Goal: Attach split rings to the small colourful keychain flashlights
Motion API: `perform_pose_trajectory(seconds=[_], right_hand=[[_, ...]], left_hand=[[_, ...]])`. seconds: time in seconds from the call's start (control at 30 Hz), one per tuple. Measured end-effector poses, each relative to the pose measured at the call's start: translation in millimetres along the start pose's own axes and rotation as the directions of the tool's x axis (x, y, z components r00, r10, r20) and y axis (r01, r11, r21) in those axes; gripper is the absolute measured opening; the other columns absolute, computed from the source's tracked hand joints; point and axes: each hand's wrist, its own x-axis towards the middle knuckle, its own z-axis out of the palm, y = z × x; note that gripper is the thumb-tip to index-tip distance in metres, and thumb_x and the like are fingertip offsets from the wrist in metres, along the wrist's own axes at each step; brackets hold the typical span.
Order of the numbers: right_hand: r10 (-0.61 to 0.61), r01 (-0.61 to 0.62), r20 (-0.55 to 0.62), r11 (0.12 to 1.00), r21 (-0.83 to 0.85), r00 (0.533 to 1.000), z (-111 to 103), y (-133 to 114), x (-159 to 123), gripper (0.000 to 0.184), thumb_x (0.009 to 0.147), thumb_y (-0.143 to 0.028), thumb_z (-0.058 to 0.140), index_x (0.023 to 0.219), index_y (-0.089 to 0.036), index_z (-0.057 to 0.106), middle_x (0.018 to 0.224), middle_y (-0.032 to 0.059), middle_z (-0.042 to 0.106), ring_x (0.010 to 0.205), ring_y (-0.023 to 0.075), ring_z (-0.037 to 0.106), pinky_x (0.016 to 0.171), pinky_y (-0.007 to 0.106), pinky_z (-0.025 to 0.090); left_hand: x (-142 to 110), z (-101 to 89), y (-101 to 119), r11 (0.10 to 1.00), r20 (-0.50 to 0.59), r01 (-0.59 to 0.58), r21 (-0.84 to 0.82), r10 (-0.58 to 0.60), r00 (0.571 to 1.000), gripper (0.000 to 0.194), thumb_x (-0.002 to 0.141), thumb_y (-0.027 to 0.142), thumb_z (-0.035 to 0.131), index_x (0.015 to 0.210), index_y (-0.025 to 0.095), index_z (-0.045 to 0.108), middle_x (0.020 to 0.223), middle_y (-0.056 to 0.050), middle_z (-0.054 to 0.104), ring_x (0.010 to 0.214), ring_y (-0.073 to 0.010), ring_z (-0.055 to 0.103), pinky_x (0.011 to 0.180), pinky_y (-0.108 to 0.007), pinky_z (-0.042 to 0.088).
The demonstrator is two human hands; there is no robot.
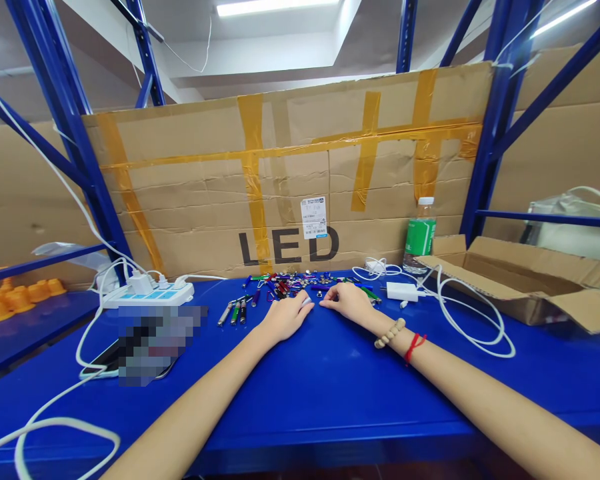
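Observation:
My left hand (284,317) rests on the blue shelf in front of a pile of small coloured metal tubes (285,285). Its fingers are curled together around a small silvery piece (307,301), only partly visible. Just to the right, my right hand (349,301) has thumb and fingertips pinched close to the left fingertips; what they hold, if anything, is too small to make out. Left of my left hand lie several pen-like tubes, among them a silver tube (225,313) and a green tube (236,312), side by side. More green tubes (370,293) lie behind my right hand.
A white power strip (155,295) with cables and a partly blurred dark device (113,353) are on the left. At right stand a green-labelled bottle (420,237) and an open cardboard box (523,280), with a white charger (403,291) and cable. Tall cardboard (205,200) closes the back.

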Motion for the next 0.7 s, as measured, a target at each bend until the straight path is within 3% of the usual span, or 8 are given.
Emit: perform_pose_trajectory(seconds=[0.17,0.3,0.5,0.7], right_hand=[[-0.1,0.103,-0.094,0.994,0.028,0.991,2.1,-0.4,-2.1,0.014,0.072,-0.035,0.061,0.072,-0.023,0.068,0.073,0.0002,0.069,0.071,0.0153,0.062,0.057,0.022,0.039],[-0.096,0.145,-0.22,0.965,0.218,0.971,2.0,-6.8,-2.5,0.016,0.075,-0.032,0.058,0.076,-0.02,0.069,0.076,0.0016,0.07,0.071,0.0155,0.062,0.063,0.023,0.042],[-0.213,0.299,-0.213,0.759,0.578,0.954,4.9,-18.6,-4.2,0.02,0.076,-0.029,0.054,0.082,-0.017,0.069,0.083,0.0033,0.07,0.077,0.0158,0.063,0.072,0.025,0.046],[-0.274,0.357,-0.23,0.738,0.573,0.934,9.4,-18.5,-3.2,0.021,0.074,-0.033,0.057,0.074,-0.015,0.068,0.077,0.0041,0.068,0.071,0.0145,0.06,0.066,0.025,0.045]], left_hand=[[-0.1,0.2,0.3,0.998,0.0,0.059,-0.031,-0.059,0.998,0.031,0.089,0.043,0.017,0.097,0.024,0.04,0.092,-0.004,0.064,0.088,-0.0223,0.061,0.071,-0.031,0.043],[-1.1,-1.0,1.6,0.996,-0.002,0.079,-0.048,-0.079,0.997,0.03,0.09,0.042,0.017,0.098,0.023,0.039,0.092,-0.004,0.064,0.088,-0.023,0.061,0.07,-0.031,0.043],[-1.5,-1.3,1.3,0.997,0.008,0.069,-0.045,-0.069,0.998,0.031,0.089,0.04,0.017,0.105,0.022,0.037,0.096,-0.007,0.064,0.09,-0.0249,0.061,0.07,-0.033,0.043],[-1.9,-0.6,1.6,0.999,0.016,0.043,-0.031,-0.043,0.999,0.03,0.09,0.037,0.016,0.105,0.021,0.036,0.097,-0.009,0.064,0.09,-0.025,0.061,0.07,-0.033,0.043]])
